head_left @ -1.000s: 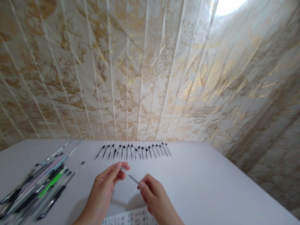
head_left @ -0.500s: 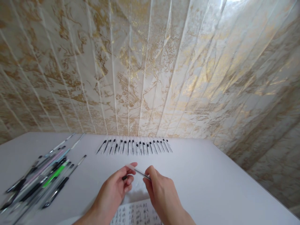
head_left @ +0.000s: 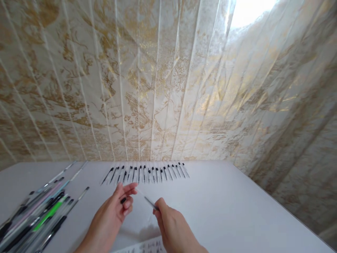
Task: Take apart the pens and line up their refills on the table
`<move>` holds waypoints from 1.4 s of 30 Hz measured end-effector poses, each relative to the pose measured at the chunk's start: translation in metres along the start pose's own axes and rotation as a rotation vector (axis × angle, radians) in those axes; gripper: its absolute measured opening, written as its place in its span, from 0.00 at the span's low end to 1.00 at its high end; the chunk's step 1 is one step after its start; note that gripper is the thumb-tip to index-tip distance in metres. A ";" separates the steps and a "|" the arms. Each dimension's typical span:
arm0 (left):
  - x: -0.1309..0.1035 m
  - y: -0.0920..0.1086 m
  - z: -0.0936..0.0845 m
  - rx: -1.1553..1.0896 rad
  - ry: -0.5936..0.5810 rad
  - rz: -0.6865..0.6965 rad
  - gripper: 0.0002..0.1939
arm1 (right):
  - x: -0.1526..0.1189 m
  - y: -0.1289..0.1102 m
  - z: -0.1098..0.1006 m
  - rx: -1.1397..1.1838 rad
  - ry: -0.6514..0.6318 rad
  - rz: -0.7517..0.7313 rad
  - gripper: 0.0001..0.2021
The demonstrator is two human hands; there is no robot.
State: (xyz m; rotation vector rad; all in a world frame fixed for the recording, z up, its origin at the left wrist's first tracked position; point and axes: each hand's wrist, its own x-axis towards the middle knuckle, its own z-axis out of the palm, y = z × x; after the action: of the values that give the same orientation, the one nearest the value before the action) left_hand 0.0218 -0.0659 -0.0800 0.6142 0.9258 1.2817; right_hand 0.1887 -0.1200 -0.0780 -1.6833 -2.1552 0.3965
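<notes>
My right hand (head_left: 175, 223) pinches a slim pen refill (head_left: 150, 202) by its near end. The refill is dark grey near my fingers and turns pale and see-through towards the upper left. That pale end reaches close to the fingertips of my left hand (head_left: 112, 212); blur hides whether they touch it. A small black pen cap (head_left: 123, 200) sits in the curled lower fingers of my left hand, while its upper fingers stretch towards the refill. Beyond both hands lies a row of clear, black-ended refills (head_left: 144, 174) side by side on the white table (head_left: 223, 207).
A heap of pens (head_left: 37, 214), one with a bright green barrel (head_left: 51, 212), spreads over the table's left side. Below my hands lies a sheet with handwriting (head_left: 147, 246), partly cut off. A gold-patterned curtain (head_left: 147, 88) hangs behind the table's back edge.
Both hands have shifted left in view and moved a little apart. More of the refill's pale end shows between them. The view has tilted slightly, and less of the written sheet is visible.
</notes>
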 end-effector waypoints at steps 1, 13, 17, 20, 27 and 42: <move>-0.002 -0.004 0.002 -0.005 -0.009 -0.017 0.24 | 0.000 0.000 0.002 -0.009 0.011 -0.009 0.06; -0.009 -0.008 0.004 0.044 -0.034 0.089 0.21 | -0.002 0.003 0.020 -0.110 0.113 0.027 0.09; -0.003 -0.009 -0.001 -0.040 0.010 0.019 0.15 | -0.005 -0.001 0.006 -0.098 0.107 0.059 0.08; -0.003 -0.012 0.001 -0.106 0.071 -0.128 0.15 | -0.008 -0.004 -0.010 -0.098 0.120 0.048 0.06; -0.009 -0.018 0.009 -0.106 0.095 -0.238 0.07 | -0.016 -0.011 -0.032 -0.176 0.177 0.037 0.05; -0.010 -0.021 0.004 -0.091 0.035 -0.363 0.09 | -0.017 -0.015 -0.042 -0.099 0.208 0.006 0.15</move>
State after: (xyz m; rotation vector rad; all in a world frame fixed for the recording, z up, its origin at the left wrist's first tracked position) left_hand 0.0363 -0.0798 -0.0930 0.3337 0.9521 1.0039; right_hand 0.1986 -0.1403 -0.0364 -1.7021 -2.0475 0.1115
